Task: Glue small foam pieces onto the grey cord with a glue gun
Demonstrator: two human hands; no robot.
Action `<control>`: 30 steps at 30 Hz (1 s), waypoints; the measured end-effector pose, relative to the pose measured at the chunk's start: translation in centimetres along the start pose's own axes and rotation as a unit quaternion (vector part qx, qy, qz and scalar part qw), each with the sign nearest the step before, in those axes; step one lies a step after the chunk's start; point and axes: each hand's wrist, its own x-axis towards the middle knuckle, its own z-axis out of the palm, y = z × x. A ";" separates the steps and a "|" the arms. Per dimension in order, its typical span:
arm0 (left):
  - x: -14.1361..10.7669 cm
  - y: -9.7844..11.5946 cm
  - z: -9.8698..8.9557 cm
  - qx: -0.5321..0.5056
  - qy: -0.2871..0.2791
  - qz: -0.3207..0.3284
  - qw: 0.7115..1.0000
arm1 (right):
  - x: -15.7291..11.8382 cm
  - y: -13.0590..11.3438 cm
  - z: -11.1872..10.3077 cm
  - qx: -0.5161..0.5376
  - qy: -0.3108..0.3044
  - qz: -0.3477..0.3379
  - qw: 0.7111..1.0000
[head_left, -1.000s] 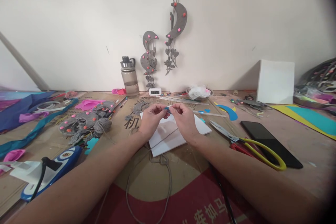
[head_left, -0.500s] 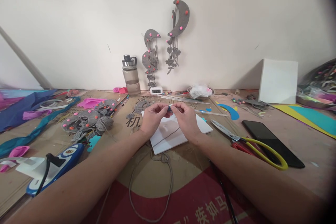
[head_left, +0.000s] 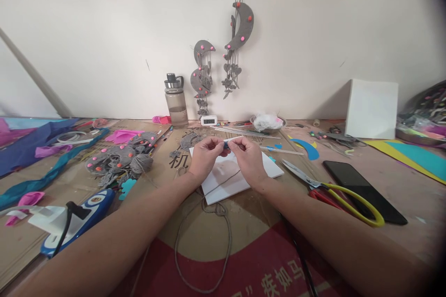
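Note:
My left hand [head_left: 206, 157] and my right hand [head_left: 248, 158] meet above a white board [head_left: 226, 181], fingers pinched together. Between the fingertips of both is a small dark blue piece [head_left: 226, 145], mostly hidden by the fingers. A grey cord [head_left: 228, 241] runs across the board below the hands and loops on the cardboard in front. Just behind my left hand lies a grey felt-like shape [head_left: 190, 141]. Scissors with yellow and red handles [head_left: 344, 199] lie to the right of my right hand.
A black phone [head_left: 364, 190] lies at right. Grey crescents with yarn [head_left: 121, 158] and a blue-white power strip [head_left: 81, 220] are at left. A bottle [head_left: 176, 104], a small clock [head_left: 209, 120] and a bowl [head_left: 267, 123] stand along the back. Grey crescent ornaments [head_left: 246, 25] hang on the white wall.
The whole view has shifted slightly, so things appear a little further right and lower. Both hands keep their pinch on the small blue piece, with little visible finger movement.

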 end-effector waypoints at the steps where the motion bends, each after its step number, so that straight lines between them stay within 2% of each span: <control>1: 0.0 0.1 0.0 -0.002 0.000 -0.002 1.000 | 0.0 0.1 0.0 -0.001 0.001 0.000 1.000; 7: -0.1 0.1 0.0 -0.022 -0.008 -0.021 1.000 | 0.2 0.3 0.1 -0.030 0.003 -0.007 1.000; 15: 0.2 -0.1 -0.6 -0.062 -0.096 -0.072 0.991 | 0.4 0.0 -0.1 -0.059 0.021 0.002 0.998; 18: 0.4 0.4 -0.8 -0.026 -0.111 -0.075 0.991 | 0.5 0.0 -0.2 -0.075 0.022 -0.007 0.997; 24: 0.8 1.4 -0.8 0.106 -0.117 -0.019 0.987 | 0.3 0.1 -0.2 -0.116 0.015 -0.042 0.992; 28: 0.7 2.0 -0.9 0.210 -0.088 0.013 0.974 | 0.2 -0.1 -0.4 -0.126 0.014 -0.072 0.989; 30: 0.7 2.1 -0.8 0.222 -0.067 0.017 0.973 | 0.1 -0.2 -0.4 -0.116 0.008 -0.084 0.990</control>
